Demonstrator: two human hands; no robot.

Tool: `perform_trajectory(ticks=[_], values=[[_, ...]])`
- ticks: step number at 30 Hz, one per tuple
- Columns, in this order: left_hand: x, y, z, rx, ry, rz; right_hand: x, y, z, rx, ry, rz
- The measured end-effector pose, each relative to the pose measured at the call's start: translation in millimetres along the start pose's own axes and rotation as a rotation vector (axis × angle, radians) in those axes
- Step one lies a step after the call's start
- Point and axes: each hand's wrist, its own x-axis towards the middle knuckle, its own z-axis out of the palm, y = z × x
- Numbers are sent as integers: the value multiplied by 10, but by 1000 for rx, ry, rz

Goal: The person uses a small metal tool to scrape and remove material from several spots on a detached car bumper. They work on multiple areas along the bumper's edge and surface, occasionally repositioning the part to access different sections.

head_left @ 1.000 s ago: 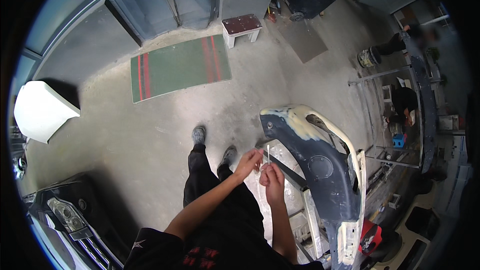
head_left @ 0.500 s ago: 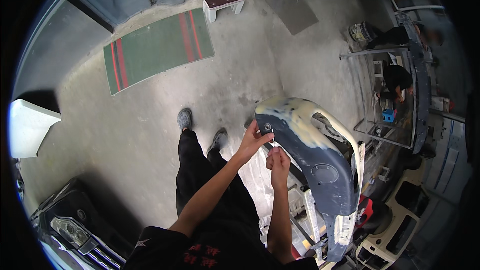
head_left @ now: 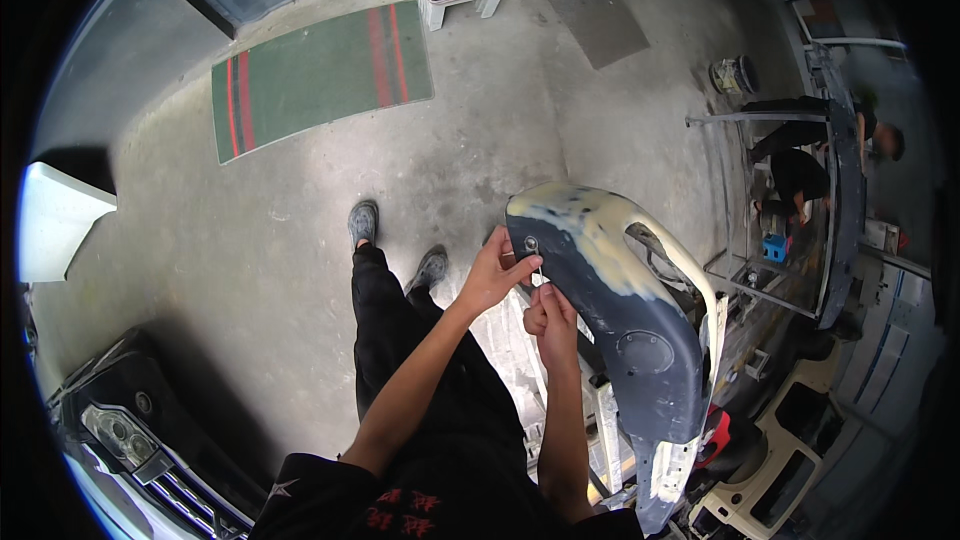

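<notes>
Dark-blue bumper [head_left: 620, 340] edge just right of left hand [head_left: 492, 275], right hand [head_left: 548, 315].

Bumper [head_left: 640, 340] looks like matt dark plastic with dull, rough yellowish filler patches; floor [head_left: 250, 240] is bare grey concrete, kinda scuffed.

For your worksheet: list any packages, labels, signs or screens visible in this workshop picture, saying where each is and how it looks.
No package, label, sign or screen shows clearly.
Nearest candidate: red print on the person's black clothing, bottom centre, too blurred to make out.
</notes>
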Motion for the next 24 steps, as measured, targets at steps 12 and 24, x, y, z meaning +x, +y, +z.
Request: perform_trajectory(ticks=[12, 24], values=[[-3, 67, -56, -19, -63, -13, -12, 114, 156, -92, 128, -137], [26, -2, -32, -60, -93, 17, -40, 118, 347, -41, 224, -150]])
